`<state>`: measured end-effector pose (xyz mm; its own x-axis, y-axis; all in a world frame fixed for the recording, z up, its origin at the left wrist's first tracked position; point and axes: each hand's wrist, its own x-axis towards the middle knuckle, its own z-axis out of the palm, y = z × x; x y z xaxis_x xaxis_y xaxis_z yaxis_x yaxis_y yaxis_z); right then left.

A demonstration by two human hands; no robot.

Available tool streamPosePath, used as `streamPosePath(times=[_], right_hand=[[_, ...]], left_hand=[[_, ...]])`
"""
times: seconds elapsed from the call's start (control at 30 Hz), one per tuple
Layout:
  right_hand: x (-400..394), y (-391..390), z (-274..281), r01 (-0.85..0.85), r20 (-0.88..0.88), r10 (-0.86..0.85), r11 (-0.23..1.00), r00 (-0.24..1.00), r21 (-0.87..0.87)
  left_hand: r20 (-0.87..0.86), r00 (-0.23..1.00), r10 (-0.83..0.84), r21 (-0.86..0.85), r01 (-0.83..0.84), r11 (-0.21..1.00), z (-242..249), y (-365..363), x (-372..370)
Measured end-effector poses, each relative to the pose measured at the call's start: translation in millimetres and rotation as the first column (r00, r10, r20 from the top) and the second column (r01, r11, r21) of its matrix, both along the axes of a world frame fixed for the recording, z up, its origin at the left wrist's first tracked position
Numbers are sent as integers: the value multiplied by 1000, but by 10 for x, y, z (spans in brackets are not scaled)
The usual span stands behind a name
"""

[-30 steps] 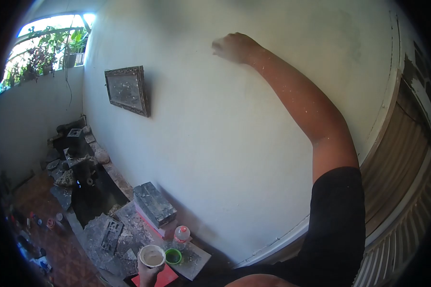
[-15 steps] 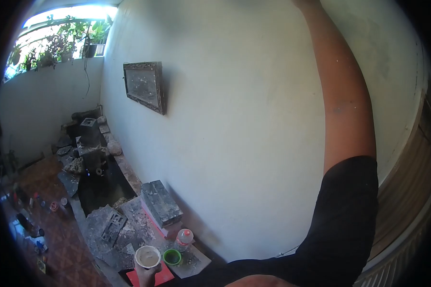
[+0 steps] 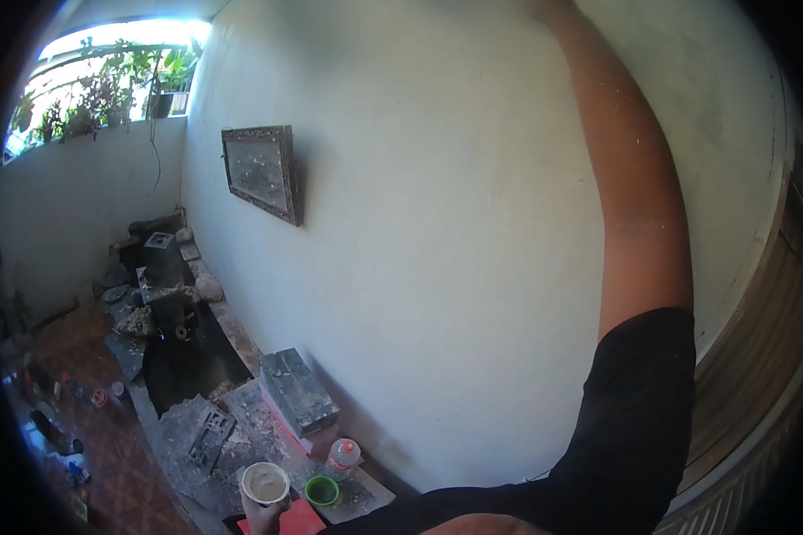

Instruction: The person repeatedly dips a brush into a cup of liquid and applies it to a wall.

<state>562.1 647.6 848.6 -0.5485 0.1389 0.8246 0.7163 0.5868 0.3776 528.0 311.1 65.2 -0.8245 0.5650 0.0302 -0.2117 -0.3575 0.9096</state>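
Note:
My left hand (image 3: 264, 515) is low in the view, its fingers around a white cup (image 3: 266, 482) with a pale, greyish content. A red sheet (image 3: 302, 519) lies just beside and below it. My right arm reaches up along the white wall (image 3: 437, 267). Only a blurred part of my right hand (image 3: 553, 9) shows at the top edge; its fingers, and anything in them, are hidden. To the right of the cup are a green bowl (image 3: 322, 490) and a clear plastic bottle (image 3: 343, 455) with a red cap.
A dusty grey box (image 3: 298, 390) stands against the wall. A framed picture (image 3: 260, 172) hangs tilted above. Further left are a dark basin (image 3: 192, 361) with stones around it, a tiled floor (image 3: 129, 446) with scattered items, and potted plants (image 3: 107, 94) at the opening.
The view has shifted slightly, so the frame and box appear a little lower. The cup in my left hand sits slightly further left. My right hand has moved a little left at the top.

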Motion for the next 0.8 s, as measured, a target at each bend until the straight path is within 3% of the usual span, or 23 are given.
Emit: streamPosePath(times=[0.03, 0.13, 0.23, 0.3, 0.37, 0.47, 0.5, 0.63, 0.67, 0.77, 0.8], right_hand=[[44, 19, 11, 69, -1, -70, 986, 998, 153], [74, 329, 39, 31, 76, -62, 934, 995, 356], [-72, 346, -374, 333, 215, -415, 882, 884, 335], [-98, 696, -706, -81, 415, -56, 948, 908, 306], [-124, 442, -1181, -22, 577, -120, 972, 808, 233], [-108, 566, -1183, -223, 399, 199, 975, 895, 13], [-114, 752, -1021, -338, 379, 286, 938, 880, 75], [104, 499, -403, -211, 231, 121, 881, 965, 423], [154, 444, -422, -94, 185, 17, 905, 983, 415], [161, 829, -631, 55, 346, -265, 856, 900, 514], [68, 996, -778, 27, 416, -334, 805, 846, 592]], left_hand=[[10, 1000, 0, 0, 0, 1000, -3, 3, -1], [26, 1000, -9, 1, 9, 1000, -14, 8, 2], [41, 999, -20, -2, 20, 1000, -20, -12, 30], [55, 998, -33, -3, 33, 999, -18, -23, 46], [70, 996, -47, -3, 47, 999, -3, -13, 49], [91, 993, -75, -10, 77, 997, 69, -11, 59], [93, 993, -73, -14, 75, 997, 90, -18, 61], [98, 995, -18, 15, 17, 1000, 84, 64, 48], [75, 997, 10, 33, -12, 999, 66, 88, 49], [87, 995, 58, 10, -59, 998, -67, 106, 64], [100, 993, 55, 8, -57, 998, -34, 91, 101]])
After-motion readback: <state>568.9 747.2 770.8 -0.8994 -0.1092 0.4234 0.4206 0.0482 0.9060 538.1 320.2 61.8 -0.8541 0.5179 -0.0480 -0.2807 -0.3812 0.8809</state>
